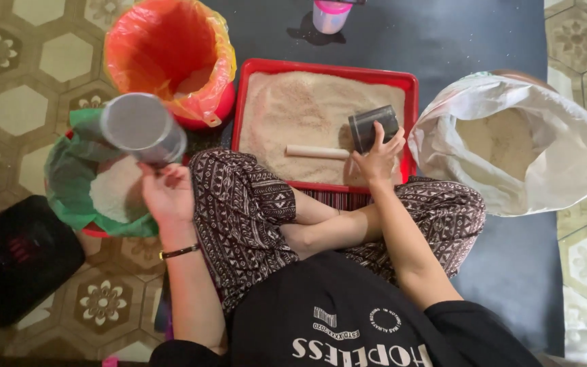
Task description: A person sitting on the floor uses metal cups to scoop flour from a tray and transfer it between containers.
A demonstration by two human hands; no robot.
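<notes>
Tipping the round grey metal measuring cup (143, 127) held in the closed left hand (168, 194) squarely above the green-lined bucket of rice (69, 180) should prevent spills, while the right hand (377, 155), fingers curled around a dark cylindrical cup (373, 127), scoops inside the red rectangular plastic tray (327, 69) just ahead.

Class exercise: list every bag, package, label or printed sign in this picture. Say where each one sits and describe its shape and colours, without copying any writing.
White sack: right of the red tray, open, holding pale grain.
Orange bag: lining a red bucket, top left.
Green bag: lining a tub at left, under the left hand.
Shirt print: white marks on black, bottom centre.
No screens.
</notes>
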